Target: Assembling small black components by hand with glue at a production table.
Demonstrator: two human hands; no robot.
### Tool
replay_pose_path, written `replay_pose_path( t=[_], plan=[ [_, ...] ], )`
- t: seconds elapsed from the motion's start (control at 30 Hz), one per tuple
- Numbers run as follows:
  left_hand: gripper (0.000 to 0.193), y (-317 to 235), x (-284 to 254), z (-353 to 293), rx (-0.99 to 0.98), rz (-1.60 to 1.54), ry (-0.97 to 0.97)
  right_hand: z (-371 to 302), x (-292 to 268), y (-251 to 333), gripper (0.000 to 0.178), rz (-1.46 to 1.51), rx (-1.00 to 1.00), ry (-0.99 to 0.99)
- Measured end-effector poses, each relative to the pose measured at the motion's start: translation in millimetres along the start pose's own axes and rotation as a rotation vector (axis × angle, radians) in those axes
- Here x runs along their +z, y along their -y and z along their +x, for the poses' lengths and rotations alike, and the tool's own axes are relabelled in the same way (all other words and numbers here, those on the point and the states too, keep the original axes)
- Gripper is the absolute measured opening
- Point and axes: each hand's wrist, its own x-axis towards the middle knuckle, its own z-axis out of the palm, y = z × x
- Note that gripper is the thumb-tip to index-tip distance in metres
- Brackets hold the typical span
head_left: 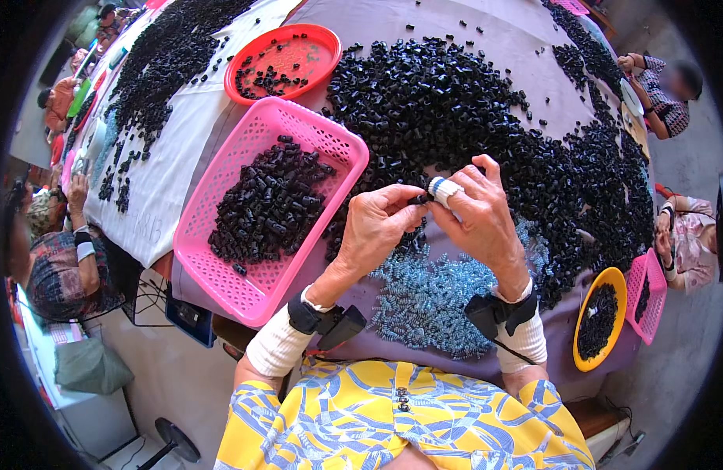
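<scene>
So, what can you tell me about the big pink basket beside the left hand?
The pink basket is rectangular with rounded corners, apparently plastic, its walls pierced with holes. It rests upright on the cloth-covered table by the left hand, holding small black parts, some floor bare. Its far end appears to touch a red tray.

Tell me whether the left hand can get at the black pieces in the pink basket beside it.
Probably yes: the left hand is close beside the pink basket, whose open top leaves the black pieces uncovered. However, that hand's fingertips are occupied with a small black part.
</scene>
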Motion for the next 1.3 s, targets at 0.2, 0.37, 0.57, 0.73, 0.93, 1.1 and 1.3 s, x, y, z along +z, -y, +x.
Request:
replay_pose_path(
  t=[0.2, 0.37, 0.57, 0.73, 0.93, 1.1, 1.3],
  plan=[
    [0.022, 4.6, 0.9, -0.3, -0.029, -0.009, 0.032, -3.4, -1.7, -1.9, 0.009, 0.028, 0.003, 0.078],
    [0.023, 3.8, 1.6, -0.3, -0.051, -0.021, 0.075, -7.1, 0.7, -12.1, 0.010, 0.166, -0.006, 0.064],
    [0.024, 4.8, 3.4, -0.9, -0.092, -0.168, 0.074, -13.8, 13.2, -17.4, 0.013, 0.318, 0.018, -0.108],
    [0.024, 3.7, 5.2, -1.0, -0.062, -0.119, 0.068, -16.2, 15.4, -11.0, 0.014, 0.287, 0.033, -0.153],
    [0.023, 4.1, 5.3, -0.8, -0.035, -0.053, 0.039, -19.0, 18.3, -7.2, 0.014, 0.218, 0.025, -0.150],
    [0.022, 1.9, 7.3, -3.1, 0.011, 0.083, -0.021, -20.4, 18.0, -5.5, 0.012, 0.158, 0.020, -0.115],
    [0.022, 7.3, 4.9, -2.9, 0.152, 0.231, -0.019, -17.7, 13.8, -1.1, 0.011, 0.027, 0.020, -0.026]
  ],
)
